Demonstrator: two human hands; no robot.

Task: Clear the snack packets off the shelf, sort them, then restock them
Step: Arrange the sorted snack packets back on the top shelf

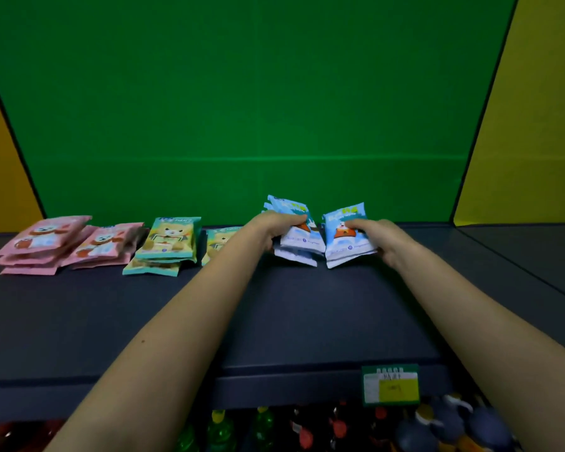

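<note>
- Two bundles of blue packets are in your hands. Your left hand (271, 228) grips the left bundle (302, 238), fingers curled over its face. Your right hand (374, 234) grips the right bundle (344, 238) the same way.
- Both bundles sit low at the far middle of the shelf (307, 305), edge to edge. Whether they rest on the deck cannot be told.
- Sorting looks complete by colour. The pink packets (46, 241) are stacked far left, and the teal packets (168, 241) lie in two stacks just right of them, with the blue next in line.
- Restocking is judged nearly finished. What is left is to set down and release the blue bundles. The pink and teal stacks lie skewed and want squaring.
- The surface is a dark, flat, matte deck. A price label (390, 384) is clipped to its near edge at right, and bottles (265, 425) stand on the level below.
- Behind the shelf is a green back panel (258, 109), with a yellow side panel (535, 125) at each end.
</note>
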